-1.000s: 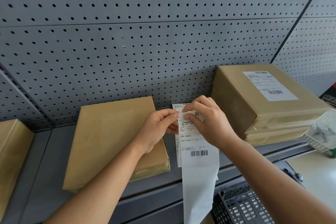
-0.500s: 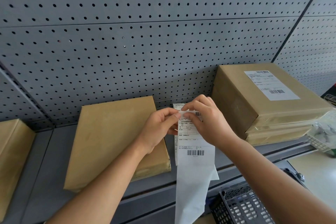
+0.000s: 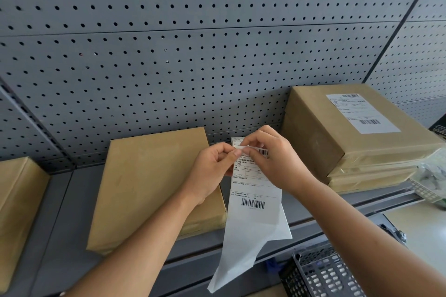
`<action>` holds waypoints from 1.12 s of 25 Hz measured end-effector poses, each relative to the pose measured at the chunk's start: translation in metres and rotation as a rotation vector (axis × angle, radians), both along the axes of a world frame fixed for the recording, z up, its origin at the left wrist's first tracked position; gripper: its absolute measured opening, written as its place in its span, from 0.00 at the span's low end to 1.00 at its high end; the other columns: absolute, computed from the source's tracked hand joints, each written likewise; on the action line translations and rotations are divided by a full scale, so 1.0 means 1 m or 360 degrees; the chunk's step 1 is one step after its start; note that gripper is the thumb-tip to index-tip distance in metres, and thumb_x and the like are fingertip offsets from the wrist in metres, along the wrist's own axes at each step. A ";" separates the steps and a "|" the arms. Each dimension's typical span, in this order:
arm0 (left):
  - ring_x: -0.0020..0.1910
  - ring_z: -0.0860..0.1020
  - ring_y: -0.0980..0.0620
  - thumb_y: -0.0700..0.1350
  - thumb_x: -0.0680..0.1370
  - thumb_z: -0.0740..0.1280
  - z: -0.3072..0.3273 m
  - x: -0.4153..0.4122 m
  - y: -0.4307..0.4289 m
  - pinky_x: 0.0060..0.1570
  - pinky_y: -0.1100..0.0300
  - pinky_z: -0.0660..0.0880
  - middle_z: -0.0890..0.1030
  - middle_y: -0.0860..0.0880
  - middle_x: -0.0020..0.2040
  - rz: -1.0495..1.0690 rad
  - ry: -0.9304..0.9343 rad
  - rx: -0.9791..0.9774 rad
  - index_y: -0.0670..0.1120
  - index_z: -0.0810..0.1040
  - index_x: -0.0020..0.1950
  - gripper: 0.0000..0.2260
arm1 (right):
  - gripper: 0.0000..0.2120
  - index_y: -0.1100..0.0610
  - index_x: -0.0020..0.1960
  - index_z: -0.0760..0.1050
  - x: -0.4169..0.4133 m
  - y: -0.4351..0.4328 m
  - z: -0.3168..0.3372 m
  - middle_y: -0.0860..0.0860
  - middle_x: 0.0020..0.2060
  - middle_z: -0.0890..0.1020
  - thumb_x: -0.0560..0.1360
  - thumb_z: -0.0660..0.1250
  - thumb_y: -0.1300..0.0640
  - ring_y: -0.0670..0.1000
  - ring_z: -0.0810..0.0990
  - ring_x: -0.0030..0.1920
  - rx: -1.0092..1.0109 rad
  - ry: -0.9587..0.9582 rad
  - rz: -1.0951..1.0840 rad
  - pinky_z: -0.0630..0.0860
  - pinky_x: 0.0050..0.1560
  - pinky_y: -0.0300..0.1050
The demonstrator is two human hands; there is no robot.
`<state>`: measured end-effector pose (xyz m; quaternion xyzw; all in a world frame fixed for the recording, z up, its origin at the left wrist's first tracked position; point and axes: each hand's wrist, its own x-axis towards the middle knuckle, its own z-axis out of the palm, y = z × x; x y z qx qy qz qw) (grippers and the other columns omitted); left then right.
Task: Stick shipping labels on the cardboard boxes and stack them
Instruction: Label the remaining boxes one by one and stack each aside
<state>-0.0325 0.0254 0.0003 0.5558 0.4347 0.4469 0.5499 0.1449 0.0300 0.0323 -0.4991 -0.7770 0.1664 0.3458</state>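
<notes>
Peeling is where we are: both hands are up in front of the shelf, working the top edge of a shipping label [image 3: 251,190]. The left hand [image 3: 212,171] is pinched shut, thumb and forefinger nipping a lifted corner, while the right hand [image 3: 277,161] is closed on the sheet just beside it, fingers curled over the top barcode. The blank backing paper [image 3: 243,248] hangs down past the shelf's front edge.

Progress so far looks partial. At the right end of the shelf, a stack of boxes [image 3: 350,152] sits against the pegboard [image 3: 193,55], its top box already carrying a stuck label [image 3: 362,112]. In the middle, a bare cardboard box [image 3: 149,181] lies flat with no label on top — by my read, that is the one due next, then stacking. Another brown box [image 3: 17,212] at the left end shows no label either.

Around it all: a grey mesh basket [image 3: 321,275] below the front edge and a wire tray [image 3: 427,188] at far right. Nothing blocks the bare box's top, though the dangling backing could catch on the basket.
</notes>
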 end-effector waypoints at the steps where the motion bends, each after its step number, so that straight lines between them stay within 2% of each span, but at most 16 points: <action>1: 0.45 0.87 0.46 0.43 0.83 0.66 0.000 0.000 0.000 0.47 0.55 0.83 0.88 0.42 0.45 -0.0019 -0.0007 0.0000 0.40 0.81 0.51 0.08 | 0.03 0.51 0.51 0.80 0.000 0.000 0.000 0.38 0.44 0.73 0.77 0.71 0.55 0.39 0.76 0.46 0.0008 0.0005 -0.0018 0.78 0.48 0.44; 6: 0.46 0.87 0.49 0.41 0.83 0.66 0.000 0.001 -0.001 0.46 0.63 0.81 0.88 0.42 0.47 -0.0095 -0.0017 -0.0017 0.36 0.80 0.55 0.08 | 0.02 0.51 0.48 0.82 0.004 0.000 0.001 0.42 0.44 0.77 0.76 0.72 0.56 0.44 0.79 0.45 0.0065 0.0029 -0.0093 0.80 0.47 0.53; 11: 0.45 0.86 0.50 0.40 0.82 0.67 0.001 0.001 0.000 0.45 0.62 0.81 0.88 0.42 0.46 -0.0106 -0.0024 -0.0008 0.35 0.80 0.53 0.08 | 0.01 0.51 0.47 0.82 0.006 -0.001 0.001 0.42 0.44 0.79 0.76 0.72 0.56 0.47 0.79 0.46 0.0106 0.0054 -0.0111 0.80 0.47 0.54; 16: 0.47 0.86 0.43 0.41 0.81 0.68 0.000 0.001 0.000 0.50 0.52 0.82 0.88 0.42 0.46 -0.0059 0.0014 -0.0011 0.36 0.81 0.51 0.08 | 0.01 0.53 0.47 0.82 0.004 -0.005 -0.001 0.43 0.44 0.79 0.76 0.72 0.58 0.47 0.79 0.46 0.0173 0.0049 -0.0135 0.79 0.46 0.51; 19: 0.45 0.86 0.47 0.42 0.82 0.67 0.001 0.000 -0.001 0.47 0.58 0.82 0.88 0.44 0.46 -0.0080 0.0012 -0.0008 0.38 0.82 0.51 0.08 | 0.02 0.53 0.48 0.80 0.004 -0.007 0.001 0.42 0.45 0.77 0.77 0.70 0.59 0.47 0.78 0.48 0.0140 0.0062 -0.0131 0.78 0.48 0.46; 21: 0.47 0.86 0.48 0.44 0.84 0.64 0.002 0.000 -0.001 0.48 0.59 0.82 0.88 0.43 0.49 -0.0124 -0.0001 -0.0005 0.39 0.82 0.54 0.11 | 0.02 0.53 0.48 0.79 0.006 -0.008 0.004 0.42 0.45 0.77 0.78 0.69 0.59 0.47 0.77 0.49 0.0059 0.0056 -0.0087 0.77 0.49 0.43; 24: 0.50 0.85 0.46 0.44 0.84 0.62 0.001 -0.002 -0.001 0.51 0.54 0.83 0.87 0.42 0.51 -0.0117 -0.0040 0.0041 0.43 0.82 0.59 0.10 | 0.03 0.52 0.49 0.80 0.010 -0.008 0.004 0.42 0.46 0.78 0.78 0.69 0.59 0.46 0.76 0.51 -0.0031 -0.0021 0.0005 0.77 0.52 0.44; 28: 0.53 0.85 0.39 0.41 0.83 0.66 -0.004 -0.004 0.000 0.53 0.46 0.83 0.87 0.41 0.52 -0.0069 -0.0033 0.0076 0.42 0.82 0.59 0.08 | 0.04 0.49 0.48 0.80 0.012 -0.010 0.003 0.40 0.47 0.76 0.78 0.69 0.58 0.45 0.75 0.52 -0.0109 -0.0021 0.0025 0.75 0.52 0.41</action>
